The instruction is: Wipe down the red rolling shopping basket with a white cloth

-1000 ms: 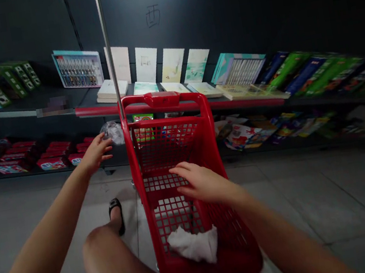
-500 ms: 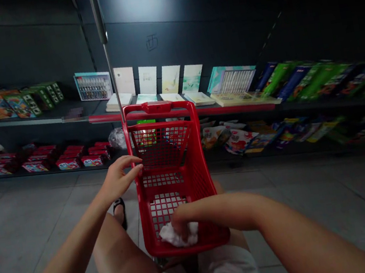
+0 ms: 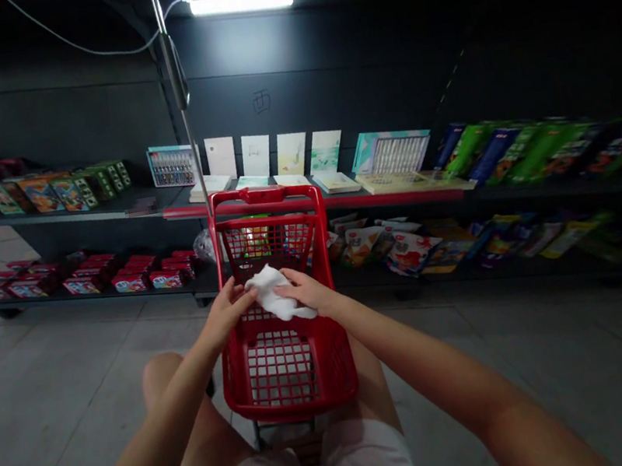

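Note:
A crumpled white cloth (image 3: 273,292) is held up over the middle of a red plastic shopping cart basket (image 3: 339,354). My right hand (image 3: 307,290) grips the cloth from the right, thumb on top of it. On the other side, my left hand (image 3: 232,306) has its thumb and fingers at the cloth's left edge, closed on it as far as I can see. The basket's grid floor (image 3: 280,364) shows below the cloth. At the far end is the basket's red handle (image 3: 263,193).
Beyond the cart, a dark shelf unit (image 3: 107,210) carries upright cards (image 3: 257,159), marker sets (image 3: 401,152), boxes (image 3: 68,191) and snack bags (image 3: 408,249). A metal pole (image 3: 176,73) rises at the cart's left. Overhead shines a tube light (image 3: 242,0). Grey tiled floor (image 3: 485,363) lies around.
My right hand has lifted the cloth from the basket's near end up toward its middle. My left hand has moved from the left rim inward to the cloth. The view has tilted up.

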Demonstrator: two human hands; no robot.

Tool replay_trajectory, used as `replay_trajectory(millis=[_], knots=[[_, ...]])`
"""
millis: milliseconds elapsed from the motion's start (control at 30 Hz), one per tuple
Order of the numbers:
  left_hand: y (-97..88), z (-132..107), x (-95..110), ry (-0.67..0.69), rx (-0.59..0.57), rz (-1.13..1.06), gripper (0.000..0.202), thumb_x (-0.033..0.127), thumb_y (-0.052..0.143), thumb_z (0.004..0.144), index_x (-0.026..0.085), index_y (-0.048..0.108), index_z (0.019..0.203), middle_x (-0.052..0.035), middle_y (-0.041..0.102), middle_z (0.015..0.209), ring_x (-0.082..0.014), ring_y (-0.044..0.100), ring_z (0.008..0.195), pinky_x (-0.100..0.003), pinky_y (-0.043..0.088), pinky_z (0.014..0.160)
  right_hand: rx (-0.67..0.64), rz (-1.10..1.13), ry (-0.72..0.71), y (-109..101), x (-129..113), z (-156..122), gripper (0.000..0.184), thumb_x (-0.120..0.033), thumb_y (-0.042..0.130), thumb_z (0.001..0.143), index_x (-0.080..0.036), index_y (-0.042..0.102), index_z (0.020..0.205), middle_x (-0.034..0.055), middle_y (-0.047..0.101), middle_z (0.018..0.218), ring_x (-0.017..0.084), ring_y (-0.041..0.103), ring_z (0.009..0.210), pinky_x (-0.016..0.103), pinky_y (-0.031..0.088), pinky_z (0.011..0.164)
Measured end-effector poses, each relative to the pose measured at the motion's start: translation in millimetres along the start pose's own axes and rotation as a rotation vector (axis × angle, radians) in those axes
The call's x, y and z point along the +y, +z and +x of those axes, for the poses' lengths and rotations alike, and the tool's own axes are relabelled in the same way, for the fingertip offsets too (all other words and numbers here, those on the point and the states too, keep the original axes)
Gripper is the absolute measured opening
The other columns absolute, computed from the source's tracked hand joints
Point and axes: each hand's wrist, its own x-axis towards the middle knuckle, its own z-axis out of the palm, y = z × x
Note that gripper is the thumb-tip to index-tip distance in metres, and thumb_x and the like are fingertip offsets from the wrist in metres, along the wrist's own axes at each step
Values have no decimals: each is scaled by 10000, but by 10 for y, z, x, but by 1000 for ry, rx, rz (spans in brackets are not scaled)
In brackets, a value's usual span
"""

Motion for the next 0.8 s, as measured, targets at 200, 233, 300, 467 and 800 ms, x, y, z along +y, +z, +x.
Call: replay_trajectory(millis=[200, 233, 300, 467, 800], knots=[[382, -25, -59, -65, -40, -165, 584, 444, 812, 574, 139, 643, 1043, -123, 714, 1003, -251, 668, 920, -375, 499, 849, -46, 196, -19, 77, -34, -198, 501, -353, 801, 591, -171, 601, 1012, 1, 670, 867, 124, 616, 749, 259, 498, 737], [415, -24, -57, -52, -49, -184, 579, 409, 829, 556, 145, 642, 1036, -111, 715, 1014, -242, 667, 919, -368, 499, 859, -57, 131, -44, 66, -29, -193, 468, -350, 803, 587, -159, 616, 972, -5, 660, 839, 119, 606, 743, 255, 491, 739], [455, -17, -40, -2, -43, -208, 551, 337, 845, 543, 165, 639, 1024, -73, 717, 1026, -219, 661, 930, -346, 494, 882, -18, -10, -122, 22, -31, -179, 400, -350, 795, 586, -147, 624, 886, -13, 633, 806, 114, 582, 735, 243, 476, 718], [423, -9, 40, -31, -89, -235, 588, 230, 864, 511, 154, 635, 1047, -68, 726, 1012, -217, 674, 868, -363, 514, 849, 201, -60, -237, -78, -150, -236, 303, -437, 666, 706, -184, 512, 769, -54, 504, 662, 88, 463, 599, 195, 370, 550], [429, -55, 57, -148, 13, -247, 464, 319, 782, 589, 146, 635, 994, -94, 745, 906, -261, 691, 830, -396, 548, 781, 444, -172, -332, -202, -60, -223, 353, -448, 600, 749, -195, 531, 986, 22, 589, 912, 142, 541, 800, 257, 457, 725]])
